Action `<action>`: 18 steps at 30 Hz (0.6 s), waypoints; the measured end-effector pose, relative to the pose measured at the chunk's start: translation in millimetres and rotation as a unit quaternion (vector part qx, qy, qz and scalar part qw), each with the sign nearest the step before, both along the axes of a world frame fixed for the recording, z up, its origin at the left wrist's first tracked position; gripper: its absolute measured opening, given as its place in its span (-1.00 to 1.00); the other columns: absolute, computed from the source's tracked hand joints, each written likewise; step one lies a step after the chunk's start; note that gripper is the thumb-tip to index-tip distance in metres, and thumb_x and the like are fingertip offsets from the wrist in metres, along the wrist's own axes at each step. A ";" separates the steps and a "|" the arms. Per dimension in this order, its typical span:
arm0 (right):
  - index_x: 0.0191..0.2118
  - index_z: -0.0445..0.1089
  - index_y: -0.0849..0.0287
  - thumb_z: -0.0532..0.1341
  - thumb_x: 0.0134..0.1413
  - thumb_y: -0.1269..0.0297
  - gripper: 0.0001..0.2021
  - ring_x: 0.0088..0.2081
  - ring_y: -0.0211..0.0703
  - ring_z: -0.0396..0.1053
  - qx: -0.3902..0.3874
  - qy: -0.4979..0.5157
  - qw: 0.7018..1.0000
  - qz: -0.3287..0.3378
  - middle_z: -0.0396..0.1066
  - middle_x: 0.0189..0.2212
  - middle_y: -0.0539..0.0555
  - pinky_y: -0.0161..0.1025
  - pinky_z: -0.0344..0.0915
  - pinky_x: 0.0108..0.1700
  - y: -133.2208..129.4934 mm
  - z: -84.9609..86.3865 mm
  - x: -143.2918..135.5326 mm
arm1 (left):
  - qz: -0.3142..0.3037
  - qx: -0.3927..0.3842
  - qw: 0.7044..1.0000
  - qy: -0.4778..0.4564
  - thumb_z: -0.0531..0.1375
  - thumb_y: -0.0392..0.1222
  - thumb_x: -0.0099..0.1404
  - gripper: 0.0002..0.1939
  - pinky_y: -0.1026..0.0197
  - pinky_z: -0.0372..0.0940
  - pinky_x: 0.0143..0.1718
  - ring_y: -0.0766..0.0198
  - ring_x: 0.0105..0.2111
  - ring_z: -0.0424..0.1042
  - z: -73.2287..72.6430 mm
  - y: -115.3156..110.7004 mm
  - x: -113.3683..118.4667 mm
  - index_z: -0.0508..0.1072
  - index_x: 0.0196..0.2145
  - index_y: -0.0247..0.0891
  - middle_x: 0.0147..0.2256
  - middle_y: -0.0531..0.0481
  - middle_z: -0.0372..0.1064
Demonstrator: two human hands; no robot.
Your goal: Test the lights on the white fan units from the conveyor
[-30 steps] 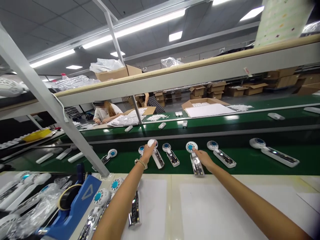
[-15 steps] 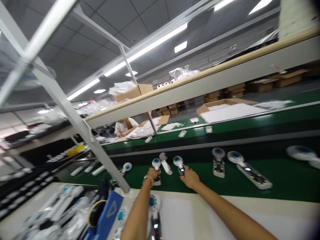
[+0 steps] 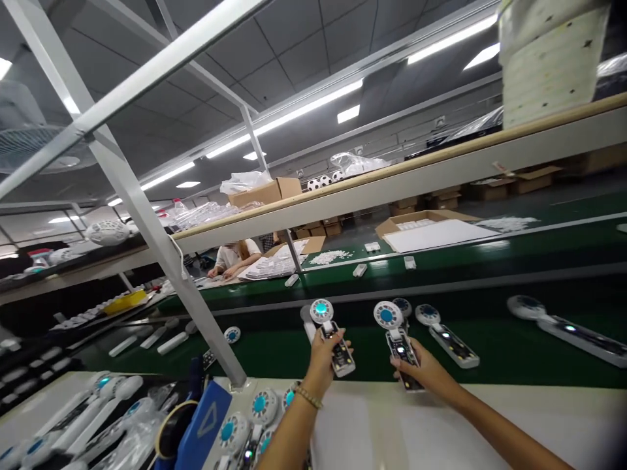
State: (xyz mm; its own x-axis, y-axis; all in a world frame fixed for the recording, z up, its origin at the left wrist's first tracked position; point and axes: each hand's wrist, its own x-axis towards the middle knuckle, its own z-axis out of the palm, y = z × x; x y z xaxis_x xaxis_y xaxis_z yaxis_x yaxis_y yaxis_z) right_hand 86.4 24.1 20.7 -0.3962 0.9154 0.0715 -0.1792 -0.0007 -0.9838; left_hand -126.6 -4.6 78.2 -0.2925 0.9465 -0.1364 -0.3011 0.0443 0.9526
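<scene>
My left hand point(image 3: 321, 361) grips a hand-held fan unit point(image 3: 329, 329) with a white round head, a glowing blue centre and an exposed circuit board on its handle. My right hand point(image 3: 425, 371) grips a second such unit point(image 3: 394, 334) by its handle. Both units are lifted above the near edge of the green conveyor belt point(image 3: 514, 352). More units lie on the belt: one point(image 3: 445, 337) just right of my right hand, another point(image 3: 563, 326) at the far right, and one point(image 3: 226, 339) to the left by the post.
A slanted white frame post point(image 3: 161, 261) stands left of my arms, with a shelf beam point(image 3: 392, 183) overhead. A blue tape dispenser point(image 3: 196, 424) and several units point(image 3: 255, 418) lie on the white table point(image 3: 416, 431). A person point(image 3: 235, 258) works at the far belt.
Both hands went from reaching onto the belt to lifting one unit each toward me. The camera view swung left and up.
</scene>
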 end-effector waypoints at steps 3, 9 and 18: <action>-0.06 0.13 0.09 0.23 -0.12 0.02 -0.50 -0.45 -0.03 0.44 -0.046 0.040 0.998 -0.026 0.41 -0.32 0.08 -0.12 0.35 -0.45 -3.4 -3.8 13.1 | -0.025 0.008 0.999 -0.040 0.22 -0.09 0.07 -0.66 0.23 0.34 -0.50 0.28 -0.48 0.41 -20.9 -11.3 55.4 0.22 -0.22 -0.22 -0.20 -0.08 0.35; 0.07 0.01 0.06 0.24 -0.17 0.13 -0.36 -0.47 -0.04 0.43 -0.138 0.086 0.984 -0.067 0.43 -0.38 0.02 -0.14 0.34 -0.46 -32.1 -27.9 34.5 | -0.131 -0.025 0.985 -0.112 0.17 -0.24 -0.10 -0.61 0.23 0.32 -0.54 0.21 -0.46 0.42 -61.1 -39.3 92.7 0.22 -0.24 -0.23 -0.20 -0.09 0.35; 0.10 -0.02 0.10 0.23 -0.15 0.14 -0.34 -0.53 -0.14 0.41 -0.175 0.061 0.982 -0.045 0.45 -0.45 0.00 -0.21 0.31 -0.45 -52.1 -30.6 45.6 | -0.185 0.004 0.982 -0.041 0.22 -0.33 -0.07 -0.52 0.16 0.36 -0.46 0.19 -0.40 0.41 -78.1 -53.5 89.3 0.15 -0.16 -0.21 -0.13 -0.11 0.25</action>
